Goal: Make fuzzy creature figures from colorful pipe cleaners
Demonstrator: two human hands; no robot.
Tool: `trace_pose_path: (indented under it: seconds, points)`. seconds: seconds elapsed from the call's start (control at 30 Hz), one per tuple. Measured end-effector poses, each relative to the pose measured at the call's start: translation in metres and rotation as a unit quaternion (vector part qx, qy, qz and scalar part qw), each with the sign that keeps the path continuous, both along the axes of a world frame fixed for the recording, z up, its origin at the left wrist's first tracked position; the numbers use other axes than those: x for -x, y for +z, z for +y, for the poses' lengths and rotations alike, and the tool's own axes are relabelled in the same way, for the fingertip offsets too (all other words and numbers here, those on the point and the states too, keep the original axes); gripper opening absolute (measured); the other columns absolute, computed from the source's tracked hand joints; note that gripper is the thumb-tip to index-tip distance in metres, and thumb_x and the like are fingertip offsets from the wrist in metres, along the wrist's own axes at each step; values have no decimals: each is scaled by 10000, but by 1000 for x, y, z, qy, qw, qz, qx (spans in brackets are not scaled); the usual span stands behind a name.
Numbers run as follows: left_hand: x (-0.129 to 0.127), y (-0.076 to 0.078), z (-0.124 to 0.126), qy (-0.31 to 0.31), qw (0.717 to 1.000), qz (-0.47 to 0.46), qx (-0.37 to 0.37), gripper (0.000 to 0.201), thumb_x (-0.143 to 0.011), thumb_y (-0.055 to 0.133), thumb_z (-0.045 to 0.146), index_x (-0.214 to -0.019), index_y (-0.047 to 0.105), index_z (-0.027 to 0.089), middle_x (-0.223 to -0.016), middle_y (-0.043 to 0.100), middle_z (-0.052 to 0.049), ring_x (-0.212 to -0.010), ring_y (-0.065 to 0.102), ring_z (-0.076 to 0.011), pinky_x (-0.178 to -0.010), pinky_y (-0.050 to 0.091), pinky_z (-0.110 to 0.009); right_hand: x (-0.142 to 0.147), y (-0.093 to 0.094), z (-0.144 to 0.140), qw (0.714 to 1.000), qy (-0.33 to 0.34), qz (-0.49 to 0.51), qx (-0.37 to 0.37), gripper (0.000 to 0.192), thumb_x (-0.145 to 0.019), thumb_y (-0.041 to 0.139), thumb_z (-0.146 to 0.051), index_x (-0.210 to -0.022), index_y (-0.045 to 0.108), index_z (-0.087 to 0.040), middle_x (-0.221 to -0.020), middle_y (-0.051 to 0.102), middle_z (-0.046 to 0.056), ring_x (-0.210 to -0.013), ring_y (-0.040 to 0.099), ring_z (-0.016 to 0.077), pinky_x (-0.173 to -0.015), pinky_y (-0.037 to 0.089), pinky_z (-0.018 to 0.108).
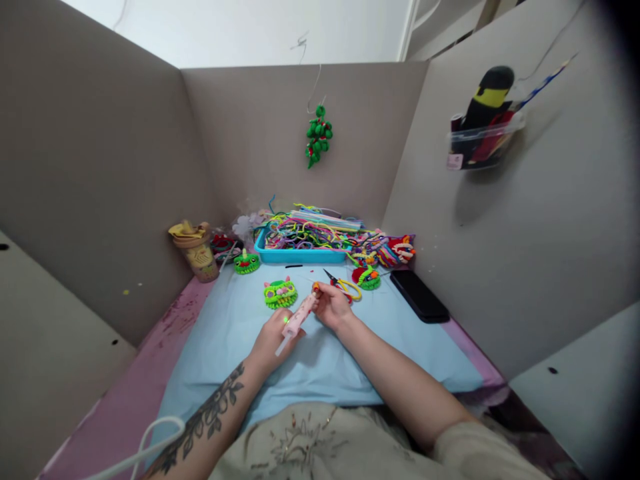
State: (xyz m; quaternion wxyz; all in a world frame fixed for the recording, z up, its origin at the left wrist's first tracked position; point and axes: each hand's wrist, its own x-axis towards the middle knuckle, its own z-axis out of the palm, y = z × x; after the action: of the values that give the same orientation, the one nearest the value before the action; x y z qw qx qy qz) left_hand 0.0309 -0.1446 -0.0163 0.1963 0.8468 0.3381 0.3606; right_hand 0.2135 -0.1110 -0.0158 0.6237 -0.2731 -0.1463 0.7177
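My left hand (273, 339) grips a pink glue gun (299, 319) that points up and away, its tip at a small orange piece (316, 287). My right hand (331, 305) pinches that small piece at the gun's tip. Both hands hover over a light blue cloth (400, 347). A green and pink pipe-cleaner figure (280, 293) lies just beyond my left hand. Yellow-handled scissors (343, 285) lie right behind my right hand.
A blue tray (300, 255) full of coloured pipe cleaners stands at the back, with more green and red figures (247, 263) beside it. A black phone (419, 295) lies at the right. A cup (197, 252) stands back left. Grey partition walls enclose the desk.
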Motion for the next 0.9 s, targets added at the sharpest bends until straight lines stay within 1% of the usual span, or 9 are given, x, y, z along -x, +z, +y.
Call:
trace_pose_path:
  seconds: [0.13, 0.37, 0.63, 0.73, 0.9]
  points:
    - [0, 0, 0, -3, 1000, -2, -6, 57, -796, 517, 244, -786, 485, 197, -821, 549, -51, -790, 544, -192, -720, 469, -326, 0, 1, -1, 1000, 5, 2, 2, 43, -634, 585, -177, -602, 569, -151, -447, 454, -26, -421, 379, 79, -409, 316, 185]
    - [2, -3, 0, -6, 1000, -1, -19, 57, -807, 517, 244, -821, 492, 194, -845, 556, -49, -802, 553, -185, -712, 474, -311, -1, 0, -1, 1000, 19, -9, -3, 61, -617, 604, -201, -601, 562, -159, -453, 439, -33, -417, 380, 83, -414, 330, 200]
    - [3, -7, 2, -30, 999, 7, -37, 47, -826, 507, 230, -852, 505, 191, -858, 550, -45, -815, 541, -175, -736, 464, -296, 0, 1, -1, 1000, 12, -20, 4, 59, -614, 582, -202, -581, 549, -166, -446, 451, -35, -417, 384, 85, -424, 342, 197]
    - [3, -8, 2, -37, 999, 13, -37, 60, -825, 503, 230, -870, 515, 192, -869, 552, -49, -818, 543, -178, -737, 463, -296, 0, 3, -2, 1000, 15, -23, 8, 71, -610, 578, -203, -564, 542, -163, -444, 457, -32, -419, 392, 84, -429, 347, 197]
    - [3, -9, 2, -34, 999, 10, -28, 79, -824, 506, 262, -864, 512, 195, -863, 547, -52, -801, 545, -183, -722, 465, -299, 0, 4, -4, 999, 24, -27, -11, 108, -611, 586, -217, -542, 517, -171, -453, 463, -31, -428, 405, 89, -440, 362, 210]
